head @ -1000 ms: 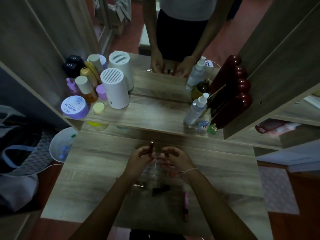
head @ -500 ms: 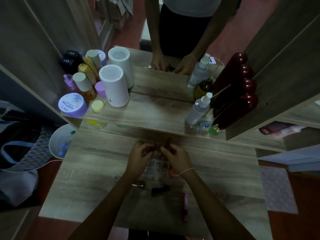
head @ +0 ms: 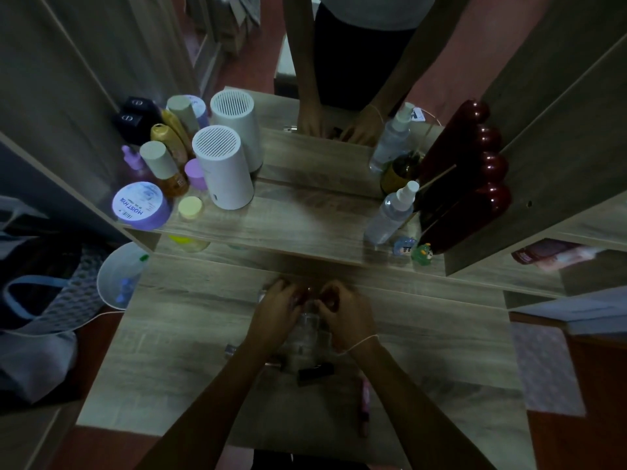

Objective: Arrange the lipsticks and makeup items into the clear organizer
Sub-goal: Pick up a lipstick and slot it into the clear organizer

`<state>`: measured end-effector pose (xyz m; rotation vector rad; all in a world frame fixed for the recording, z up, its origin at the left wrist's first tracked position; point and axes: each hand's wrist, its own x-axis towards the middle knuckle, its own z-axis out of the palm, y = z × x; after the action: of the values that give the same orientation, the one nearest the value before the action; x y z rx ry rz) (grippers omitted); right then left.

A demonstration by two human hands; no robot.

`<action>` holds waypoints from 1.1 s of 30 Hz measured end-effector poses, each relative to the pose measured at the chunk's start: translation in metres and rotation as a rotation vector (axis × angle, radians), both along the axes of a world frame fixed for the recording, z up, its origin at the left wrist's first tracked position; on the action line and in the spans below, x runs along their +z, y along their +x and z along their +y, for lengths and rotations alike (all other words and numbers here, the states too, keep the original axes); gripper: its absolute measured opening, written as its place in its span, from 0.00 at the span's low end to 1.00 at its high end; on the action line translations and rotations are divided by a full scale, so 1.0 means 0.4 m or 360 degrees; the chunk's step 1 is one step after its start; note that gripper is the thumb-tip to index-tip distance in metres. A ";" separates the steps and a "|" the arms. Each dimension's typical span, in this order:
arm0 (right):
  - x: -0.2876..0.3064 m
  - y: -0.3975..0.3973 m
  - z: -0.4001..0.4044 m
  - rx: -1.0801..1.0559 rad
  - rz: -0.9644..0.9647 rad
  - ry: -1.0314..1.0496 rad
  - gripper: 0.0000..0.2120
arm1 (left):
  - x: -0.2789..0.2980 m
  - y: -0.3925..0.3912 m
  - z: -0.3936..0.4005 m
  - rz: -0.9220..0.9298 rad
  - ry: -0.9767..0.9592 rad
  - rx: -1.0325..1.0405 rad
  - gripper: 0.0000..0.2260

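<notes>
On the wooden table (head: 190, 337), both hands (head: 274, 308) have lowered onto the clear organizer (head: 307, 337), grips unclear.

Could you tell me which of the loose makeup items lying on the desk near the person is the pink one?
It is the slim pink tube lying lengthwise beside the right forearm; the black lipstick lies crosswise just left of it.
</notes>
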<state>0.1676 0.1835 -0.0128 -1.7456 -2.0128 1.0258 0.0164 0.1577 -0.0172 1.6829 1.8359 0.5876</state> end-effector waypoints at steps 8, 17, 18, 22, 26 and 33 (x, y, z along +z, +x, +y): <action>0.011 -0.014 -0.001 0.0176 -0.0223 0.0066 0.11 | -0.005 0.012 -0.004 0.0151 0.0012 0.0036 0.05; 0.002 -0.027 0.003 0.0172 -0.0204 -0.0072 0.18 | -0.003 0.017 0.000 0.0109 -0.0055 0.0052 0.06; 0.002 -0.027 0.002 0.0165 -0.0204 -0.0072 0.19 | -0.003 0.016 0.000 0.0101 -0.0057 0.0050 0.07; 0.004 -0.026 0.002 0.0192 -0.0222 -0.0090 0.22 | 0.000 0.015 0.003 0.0053 -0.0084 0.0061 0.09; 0.008 -0.022 0.003 0.0223 -0.0216 -0.0085 0.18 | 0.008 0.016 0.003 -0.0062 -0.0141 0.0111 0.08; 0.010 -0.017 -0.013 0.0229 -0.0224 -0.0008 0.16 | 0.010 0.011 -0.014 -0.0055 -0.0171 0.0139 0.09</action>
<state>0.1607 0.1784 -0.0089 -1.7408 -2.2529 0.9753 0.0209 0.1522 -0.0131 1.5203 1.8899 0.5407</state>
